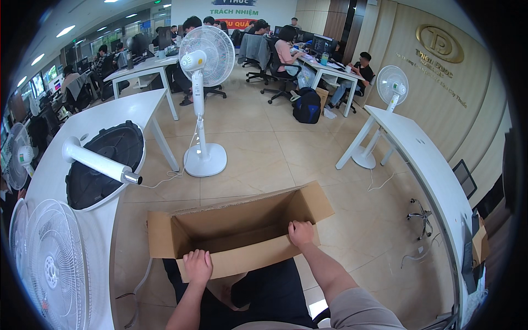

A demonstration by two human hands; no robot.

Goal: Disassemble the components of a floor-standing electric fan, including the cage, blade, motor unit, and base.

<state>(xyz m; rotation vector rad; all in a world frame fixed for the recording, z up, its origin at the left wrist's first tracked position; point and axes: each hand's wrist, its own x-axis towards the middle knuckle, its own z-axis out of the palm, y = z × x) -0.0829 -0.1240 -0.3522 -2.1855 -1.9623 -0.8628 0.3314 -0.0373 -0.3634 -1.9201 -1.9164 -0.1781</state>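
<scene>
An open cardboard box [231,223] stands in front of my legs, its long mouth facing up and its inside bare as far as I can see. My left hand [198,266] grips the near flap by its left end, fingers curled over the edge. Toward the right end of that same flap, my right hand [301,234] has its fingers folded over the cardboard. The short side flaps stick outward at both ends.
On the left table [99,113] lie a white fan stand pole [102,160] on a black round base [107,151] and wire fan grilles [55,264]. A white standing fan [202,110] is ahead; another fan [392,88] stands beyond the right table [418,146]. People sit at desks behind.
</scene>
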